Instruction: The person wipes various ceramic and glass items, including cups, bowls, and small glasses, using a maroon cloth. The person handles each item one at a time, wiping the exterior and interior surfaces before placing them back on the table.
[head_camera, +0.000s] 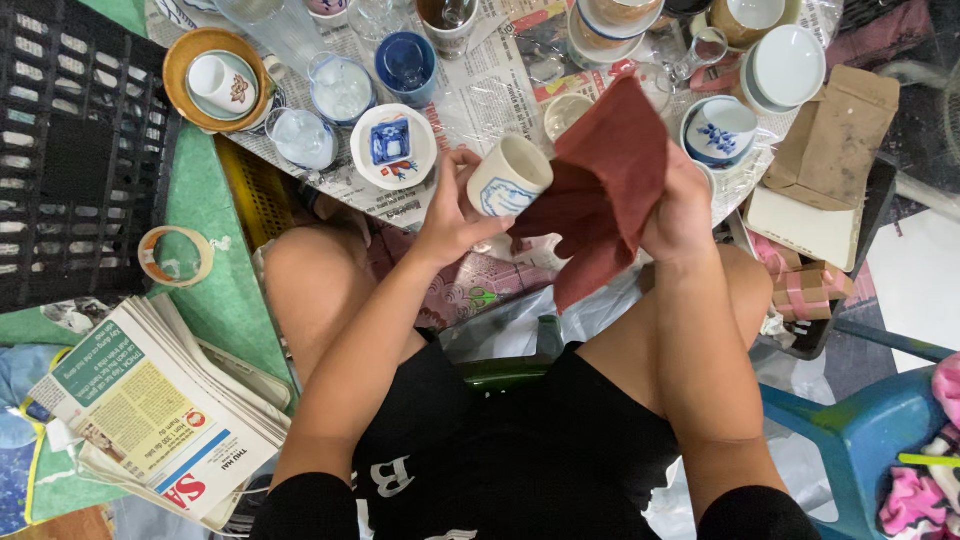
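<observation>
My left hand (452, 212) grips a small cream ceramic cup (508, 178) with a blue mark on its side, held above my knees with its mouth tilted to the right. My right hand (682, 212) clutches a dark red cloth (604, 186) that hangs down and touches the cup's right side. Both hands hover just in front of a low surface covered with newspaper (490, 90) and crowded with cups, bowls and glasses.
A square white dish with a blue pattern (393, 146), a blue cup (405, 62), a white and blue cup (719, 130) and stacked white bowls (786, 66) stand nearby. A black crate (75, 150) is at left, a tape roll (175, 256) and newspaper stack (150, 410) below it.
</observation>
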